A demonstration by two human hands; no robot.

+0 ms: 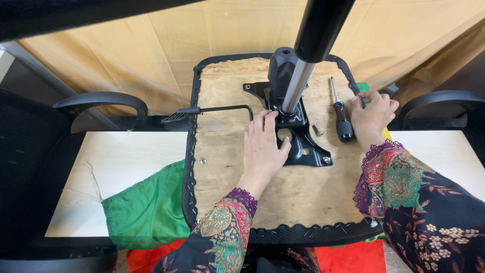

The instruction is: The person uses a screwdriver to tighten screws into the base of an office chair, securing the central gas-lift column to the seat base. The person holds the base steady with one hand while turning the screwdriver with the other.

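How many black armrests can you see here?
2: one armrest left of the upturned seat base, one armrest right, beyond the right hand. Others may be hidden.

A green cloth (146, 210) and red cloth (348, 257) lie under the table's (101, 167) edge.

A tan fabric backdrop (151, 45) hangs behind the work area, creased and evenly lit with soft light. A pale wooden surface (126, 172) stretches to the left and right. Green cloth (146, 207) drapes over its near edge on the left, with red cloth (353, 258) lower down. Black curved chair armrests stand at both sides, one at left (101, 101) and one at right (444, 98).
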